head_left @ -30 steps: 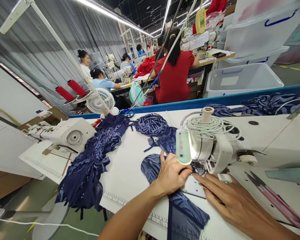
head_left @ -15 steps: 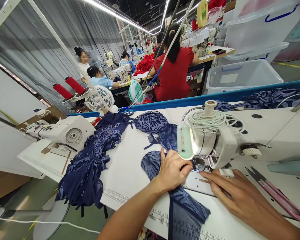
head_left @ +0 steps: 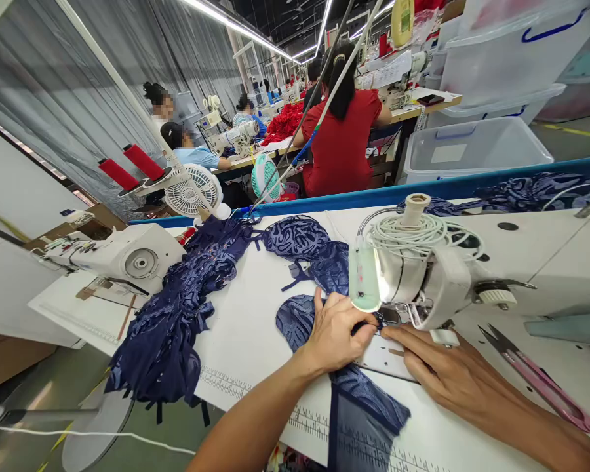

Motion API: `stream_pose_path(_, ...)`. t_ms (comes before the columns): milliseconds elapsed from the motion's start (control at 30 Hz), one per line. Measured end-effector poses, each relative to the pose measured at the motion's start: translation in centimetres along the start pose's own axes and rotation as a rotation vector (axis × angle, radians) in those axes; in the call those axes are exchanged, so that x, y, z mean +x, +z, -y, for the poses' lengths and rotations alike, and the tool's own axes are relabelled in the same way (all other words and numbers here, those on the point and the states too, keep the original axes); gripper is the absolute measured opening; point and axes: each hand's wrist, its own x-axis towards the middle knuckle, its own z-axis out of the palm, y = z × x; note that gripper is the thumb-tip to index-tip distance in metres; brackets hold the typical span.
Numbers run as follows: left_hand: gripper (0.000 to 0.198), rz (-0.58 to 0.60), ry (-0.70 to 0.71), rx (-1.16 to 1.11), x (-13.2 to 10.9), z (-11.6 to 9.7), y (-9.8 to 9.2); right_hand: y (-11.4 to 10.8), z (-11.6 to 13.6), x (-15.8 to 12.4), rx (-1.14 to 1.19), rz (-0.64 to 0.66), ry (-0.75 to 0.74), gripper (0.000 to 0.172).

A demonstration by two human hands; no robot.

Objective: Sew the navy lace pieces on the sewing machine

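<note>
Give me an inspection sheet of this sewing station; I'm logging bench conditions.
Surface: white table, printed ruler along its front edge.
Job's things: navy lace piece under the sewing machine.
Clutter: navy lace pile; pink snips.
Hands: left hand pressing the lace at the needle; right hand flat beside it.
Cables: white cord coil on the machine.
Surroundings: desk fans, seated co-workers, plastic bins.

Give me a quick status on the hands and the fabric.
Left hand pressing navy lace piece at the needle. Right hand flat beside it. Scissors lie clear, right.
</note>
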Motion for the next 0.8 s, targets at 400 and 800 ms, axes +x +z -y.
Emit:
stream_pose_path(400,0.009,-0.018,-0.005,0.032,-0.1,0.1,0.2,-2.2,0.2,0.3,-0.040,0.041,-0.237,0.043)
stream_pose_path(800,0.018,-0.102,0.273,0.220,-0.2,0.7,0.4,-2.5,0.4,0.5,-0.110,-0.083,-0.264,0.048)
